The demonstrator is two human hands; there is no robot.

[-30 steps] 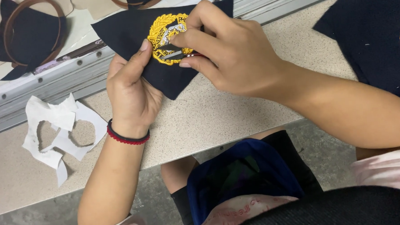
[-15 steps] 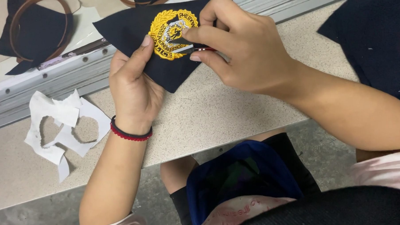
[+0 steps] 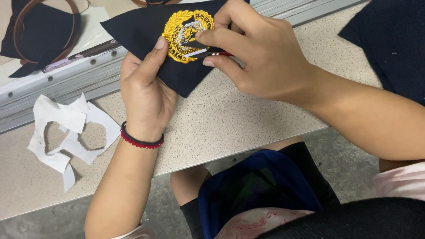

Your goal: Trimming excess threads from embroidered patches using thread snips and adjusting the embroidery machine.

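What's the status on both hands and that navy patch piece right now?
Left hand grips navy fabric piece, thumb beside gold emblem. Right hand pinches small red-handled tool at emblem's edge. White paper scraps lie apart, left.

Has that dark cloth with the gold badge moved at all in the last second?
Yes, slightly. Against the white paper scraps, the dark cloth has stayed level while drifting slightly left, held by the left hand.

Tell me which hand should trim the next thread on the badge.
Probably the right hand: it holds the small snips at the yellow badge. The left hand grips the dark cloth.
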